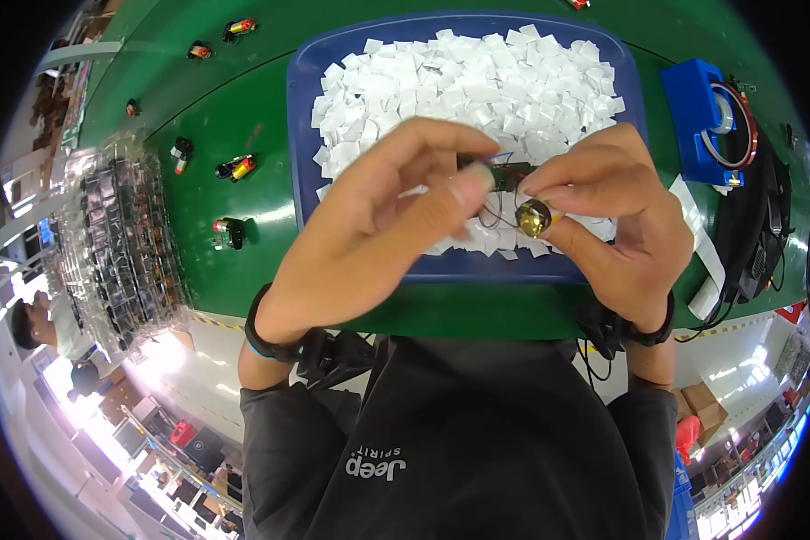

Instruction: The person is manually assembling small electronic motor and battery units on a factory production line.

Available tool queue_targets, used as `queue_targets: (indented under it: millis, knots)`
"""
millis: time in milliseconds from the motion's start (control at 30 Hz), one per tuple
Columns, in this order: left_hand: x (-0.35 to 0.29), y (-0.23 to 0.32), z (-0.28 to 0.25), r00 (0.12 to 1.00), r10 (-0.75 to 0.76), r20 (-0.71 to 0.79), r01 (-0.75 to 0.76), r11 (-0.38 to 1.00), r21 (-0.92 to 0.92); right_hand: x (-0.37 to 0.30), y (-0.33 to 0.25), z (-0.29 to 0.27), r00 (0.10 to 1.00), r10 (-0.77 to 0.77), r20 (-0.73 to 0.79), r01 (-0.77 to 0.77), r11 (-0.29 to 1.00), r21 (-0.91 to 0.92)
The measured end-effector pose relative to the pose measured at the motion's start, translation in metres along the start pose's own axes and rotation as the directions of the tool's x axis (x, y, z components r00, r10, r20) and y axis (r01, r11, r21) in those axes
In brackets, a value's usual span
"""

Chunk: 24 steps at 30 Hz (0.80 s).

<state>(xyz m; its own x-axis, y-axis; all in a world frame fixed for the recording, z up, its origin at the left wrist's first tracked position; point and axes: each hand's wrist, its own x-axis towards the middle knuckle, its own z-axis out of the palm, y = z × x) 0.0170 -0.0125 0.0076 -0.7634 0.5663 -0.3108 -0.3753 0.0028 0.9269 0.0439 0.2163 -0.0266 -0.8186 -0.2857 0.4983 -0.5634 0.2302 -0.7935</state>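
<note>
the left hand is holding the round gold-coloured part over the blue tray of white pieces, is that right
Not quite: in the head view, the right hand is holding the round gold-coloured part over the blue tray of white pieces.

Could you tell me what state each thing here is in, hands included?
Right grip: closed on the gold-ended part
Gold-ended part: held over the blue bin
Left grip: curled, partly blurred; can't tell whether it holds anything
Blue bin: filled with white paper pieces
White paper pieces: loose, heaped
Small parts: scattered on the green table
Blue tape dispenser: loaded
</note>
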Motion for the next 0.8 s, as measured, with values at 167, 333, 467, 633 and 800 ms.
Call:
queue_targets:
  millis: [167, 333, 467, 633, 800]
  knots:
    - [0.002, -0.005, -0.001, 0.991, -0.117, 0.059, 0.121, 0.99, -0.068, -0.002, -0.005, 0.006, 0.999, -0.024, 0.021, 0.027, 0.989, -0.143]
    - [0.001, -0.006, 0.002, 0.995, -0.089, 0.033, 0.087, 0.994, 0.061, 0.0, -0.009, 0.012, 0.989, -0.148, -0.031, 0.129, 0.932, -0.34]
    - [-0.005, -0.007, 0.007, 0.998, -0.058, 0.026, 0.055, 0.993, 0.105, 0.0, -0.009, 0.012, 0.985, -0.163, -0.047, 0.137, 0.927, -0.349]
    - [-0.004, -0.007, 0.006, 0.998, -0.056, 0.01, 0.052, 0.978, 0.201, -0.001, -0.007, 0.01, 0.979, -0.202, 0.04, 0.2, 0.883, -0.425]
    - [-0.003, -0.012, 0.004, 0.999, 0.008, -0.04, -0.007, 1.0, 0.02, 0.008, -0.016, 0.008, 0.977, -0.208, -0.048, 0.168, 0.886, -0.432]
